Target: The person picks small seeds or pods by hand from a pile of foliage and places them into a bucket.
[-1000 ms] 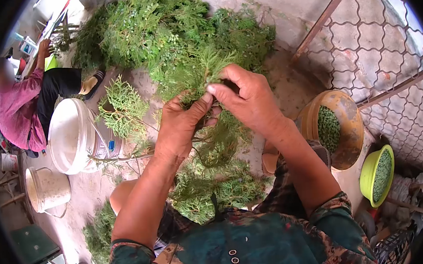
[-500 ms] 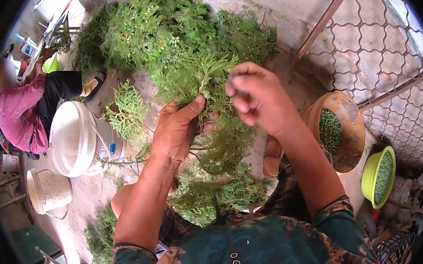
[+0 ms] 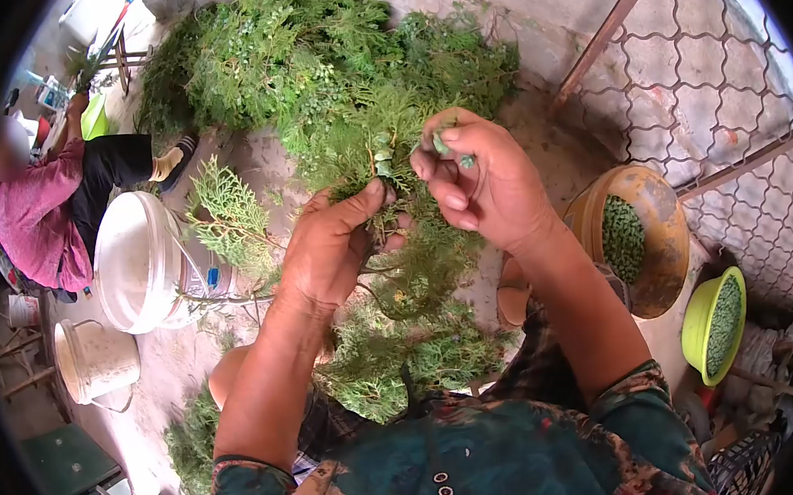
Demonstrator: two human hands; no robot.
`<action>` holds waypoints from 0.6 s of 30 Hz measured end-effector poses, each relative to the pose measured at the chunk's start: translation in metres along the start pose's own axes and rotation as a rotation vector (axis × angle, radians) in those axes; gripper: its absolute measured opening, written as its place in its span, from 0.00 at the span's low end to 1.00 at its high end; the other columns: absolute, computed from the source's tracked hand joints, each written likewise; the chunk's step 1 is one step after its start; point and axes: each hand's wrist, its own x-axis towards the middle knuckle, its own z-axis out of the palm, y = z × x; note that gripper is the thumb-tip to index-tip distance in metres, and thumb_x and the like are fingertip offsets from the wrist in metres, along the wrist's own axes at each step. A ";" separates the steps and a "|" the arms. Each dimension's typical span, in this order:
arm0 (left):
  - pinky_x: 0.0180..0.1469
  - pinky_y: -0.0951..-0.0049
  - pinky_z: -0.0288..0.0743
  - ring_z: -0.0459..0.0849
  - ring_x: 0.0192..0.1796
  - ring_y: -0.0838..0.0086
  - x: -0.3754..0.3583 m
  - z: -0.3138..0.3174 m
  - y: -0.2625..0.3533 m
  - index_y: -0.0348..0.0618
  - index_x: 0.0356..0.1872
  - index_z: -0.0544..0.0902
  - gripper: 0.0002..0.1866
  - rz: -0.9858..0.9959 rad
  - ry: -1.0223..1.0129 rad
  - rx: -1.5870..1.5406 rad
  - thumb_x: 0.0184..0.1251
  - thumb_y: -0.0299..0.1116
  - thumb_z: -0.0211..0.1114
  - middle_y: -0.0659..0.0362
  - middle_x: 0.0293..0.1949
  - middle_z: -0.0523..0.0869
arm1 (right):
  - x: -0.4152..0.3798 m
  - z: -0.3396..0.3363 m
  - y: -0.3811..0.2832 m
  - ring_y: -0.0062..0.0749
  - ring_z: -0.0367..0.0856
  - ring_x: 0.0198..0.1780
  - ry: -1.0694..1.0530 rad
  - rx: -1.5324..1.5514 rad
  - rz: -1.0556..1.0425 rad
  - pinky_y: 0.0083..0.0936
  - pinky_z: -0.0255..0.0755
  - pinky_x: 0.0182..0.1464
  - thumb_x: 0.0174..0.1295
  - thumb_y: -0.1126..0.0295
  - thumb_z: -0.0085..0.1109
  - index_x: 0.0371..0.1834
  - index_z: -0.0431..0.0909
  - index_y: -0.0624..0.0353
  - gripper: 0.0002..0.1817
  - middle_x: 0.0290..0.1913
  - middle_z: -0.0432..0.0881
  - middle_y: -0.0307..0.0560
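My left hand (image 3: 328,248) is closed round the stem of an arborvitae branch (image 3: 233,217), whose flat green sprays stick out on both sides of the fist. A cluster of small green cones (image 3: 382,156) shows just above its thumb. Right beside it, my right hand (image 3: 498,181) is raised with curled fingers, palm turned partly toward me. Between its thumb and fingers sit a few picked green cones (image 3: 444,141). Loose arborvitae sprigs (image 3: 404,357) lie below, between my legs.
A large heap of arborvitae branches (image 3: 282,62) lies ahead. To the right stand a yellowish bucket (image 3: 667,238) and a lime-green basin (image 3: 697,332), both holding green cones. White buckets (image 3: 126,262) stand left, near a seated person (image 3: 40,217). Wire mesh (image 3: 697,70) borders the right.
My right hand has turned its palm more toward me, and green cones now show in its fingers. The left hand keeps its grip on the branch. The seated person's arm has shifted.
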 end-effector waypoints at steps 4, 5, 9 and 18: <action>0.35 0.66 0.74 0.80 0.37 0.66 0.000 0.000 -0.002 0.38 0.46 0.71 0.14 -0.005 -0.032 0.016 0.62 0.32 0.61 0.56 0.39 0.81 | 0.001 0.001 0.008 0.13 0.67 0.23 -0.008 -0.446 -0.204 0.13 0.63 0.22 0.62 0.70 0.53 0.44 0.71 0.60 0.10 0.32 0.75 0.41; 0.36 0.67 0.73 0.80 0.37 0.66 -0.001 0.001 -0.001 0.38 0.47 0.71 0.15 -0.008 -0.046 0.022 0.62 0.32 0.61 0.56 0.39 0.81 | 0.000 0.002 0.009 0.16 0.72 0.30 -0.040 -0.662 -0.286 0.15 0.71 0.31 0.60 0.72 0.56 0.46 0.71 0.64 0.12 0.34 0.77 0.41; 0.36 0.69 0.73 0.81 0.36 0.67 0.000 0.000 -0.004 0.38 0.47 0.72 0.15 -0.011 -0.023 0.113 0.62 0.31 0.61 0.55 0.40 0.81 | 0.007 -0.006 0.023 0.15 0.74 0.34 -0.088 -0.913 -0.453 0.17 0.72 0.35 0.60 0.73 0.55 0.46 0.71 0.67 0.12 0.34 0.78 0.41; 0.35 0.69 0.74 0.81 0.34 0.69 -0.003 0.001 0.000 0.38 0.37 0.79 0.10 0.014 0.075 -0.020 0.64 0.34 0.58 0.56 0.37 0.82 | -0.003 0.000 0.005 0.12 0.61 0.13 -0.020 -0.033 -0.085 0.16 0.61 0.14 0.60 0.69 0.51 0.38 0.73 0.60 0.07 0.24 0.75 0.38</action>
